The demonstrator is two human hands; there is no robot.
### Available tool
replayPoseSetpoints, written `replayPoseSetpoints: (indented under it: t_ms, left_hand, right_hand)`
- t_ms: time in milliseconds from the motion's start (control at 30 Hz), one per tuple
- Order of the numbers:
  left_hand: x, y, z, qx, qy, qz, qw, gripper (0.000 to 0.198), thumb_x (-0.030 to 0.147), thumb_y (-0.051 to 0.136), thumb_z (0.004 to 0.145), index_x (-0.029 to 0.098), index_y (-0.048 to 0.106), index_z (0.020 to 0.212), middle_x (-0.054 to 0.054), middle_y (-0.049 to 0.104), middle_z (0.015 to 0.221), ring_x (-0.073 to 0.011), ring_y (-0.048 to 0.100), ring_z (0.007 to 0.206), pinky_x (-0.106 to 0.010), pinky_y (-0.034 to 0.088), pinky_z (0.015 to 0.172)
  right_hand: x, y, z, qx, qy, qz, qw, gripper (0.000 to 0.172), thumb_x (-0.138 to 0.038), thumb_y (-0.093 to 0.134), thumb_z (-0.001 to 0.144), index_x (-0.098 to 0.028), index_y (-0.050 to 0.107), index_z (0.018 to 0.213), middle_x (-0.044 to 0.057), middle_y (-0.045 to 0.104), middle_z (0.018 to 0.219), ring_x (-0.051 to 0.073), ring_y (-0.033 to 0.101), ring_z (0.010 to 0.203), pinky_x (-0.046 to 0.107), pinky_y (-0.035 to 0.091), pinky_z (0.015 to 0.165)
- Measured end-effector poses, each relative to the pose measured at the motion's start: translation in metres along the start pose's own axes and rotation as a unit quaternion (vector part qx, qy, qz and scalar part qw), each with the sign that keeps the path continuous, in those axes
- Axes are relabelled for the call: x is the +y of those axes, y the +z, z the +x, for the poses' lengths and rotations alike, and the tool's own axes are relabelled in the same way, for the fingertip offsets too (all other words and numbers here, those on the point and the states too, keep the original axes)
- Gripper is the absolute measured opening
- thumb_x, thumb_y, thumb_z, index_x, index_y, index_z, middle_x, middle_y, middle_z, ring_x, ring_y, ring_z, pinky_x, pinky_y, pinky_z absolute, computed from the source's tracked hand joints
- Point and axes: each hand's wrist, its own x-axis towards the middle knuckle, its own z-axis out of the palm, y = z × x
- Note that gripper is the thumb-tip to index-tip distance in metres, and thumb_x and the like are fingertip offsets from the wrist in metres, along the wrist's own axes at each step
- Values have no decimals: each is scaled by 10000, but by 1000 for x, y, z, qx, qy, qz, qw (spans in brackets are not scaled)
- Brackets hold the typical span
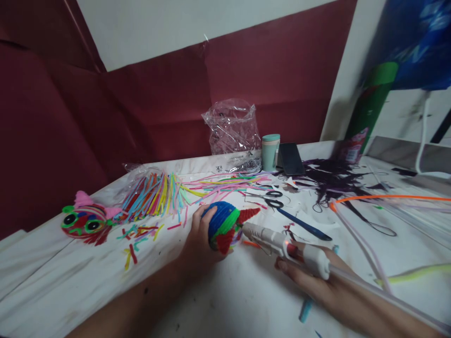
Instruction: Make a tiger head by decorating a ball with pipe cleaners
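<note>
My left hand [199,232] is closed round a ball-shaped pipe-cleaner figure [222,219], wound in blue and green, with red pointed pieces on its right side and lower front. A white hot glue gun [271,239] with a cord trailing to the lower right is gripped in my right hand [310,272]. Its nozzle points left and is right at the figure's side; whether it touches I cannot tell. Just behind the glue gun lie dark-handled scissors [276,202] and a dark blue tool [306,225].
A finished-looking pipe-cleaner animal head [86,219] sits at the left, beside a bundle of coloured pipe cleaners [155,195] and cut scraps [136,234]. Behind stand a mint cup [270,152], a phone [291,158] and a clear plastic bag [232,126]. Dark purple strands [327,178] lie right.
</note>
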Motion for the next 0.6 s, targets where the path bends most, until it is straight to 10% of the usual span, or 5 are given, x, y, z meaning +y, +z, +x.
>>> replayPoseSetpoints:
  t_ms: [600]
  left_hand:
    - [7, 3, -4, 16, 2, 48, 999, 913, 301, 773, 568, 190, 271, 1323, -176, 279, 1320, -350, 370, 1238, -517, 375, 1007]
  right_hand:
    - [-5, 2, 0, 36, -30, -49, 998, 231, -318, 431, 842, -205, 535, 669, -2, 622, 598, 143, 583, 522, 232, 473, 497]
